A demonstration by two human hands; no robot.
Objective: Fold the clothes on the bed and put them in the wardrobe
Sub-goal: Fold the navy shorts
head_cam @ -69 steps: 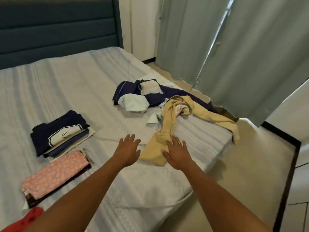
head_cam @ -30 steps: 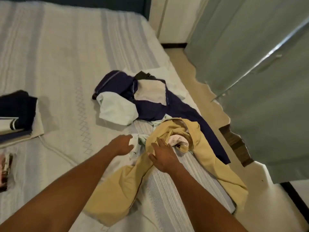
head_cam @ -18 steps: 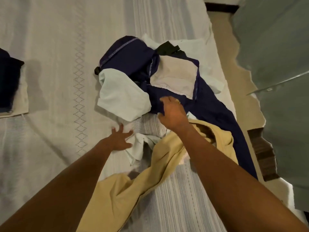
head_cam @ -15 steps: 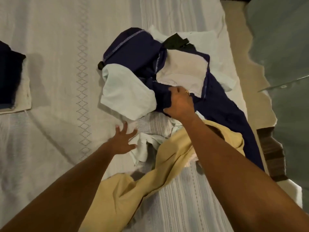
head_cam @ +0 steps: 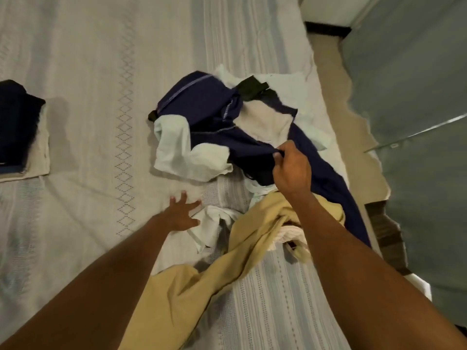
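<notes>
Your right hand [head_cam: 290, 170] pinches the navy garment [head_cam: 252, 147], which runs diagonally across the bed [head_cam: 88, 59]; your left hand [head_cam: 180, 214], fingers spread, lies flat beside it.

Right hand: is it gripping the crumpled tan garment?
No, the right hand pinches a fold of the dark navy-blue garment; the crumpled tan garment lies nearer the person, clear of its fingers.

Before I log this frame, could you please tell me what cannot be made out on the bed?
Folded stack: head view, cut off by the left edge.
Tan trousers: head view, waist hidden by the right arm, lower end cut off by the bottom edge.
Black item: head view, mostly under the navy garment; kind unclear.
Navy garment: head view, bunched, partly behind the right hand pinching it.
</notes>
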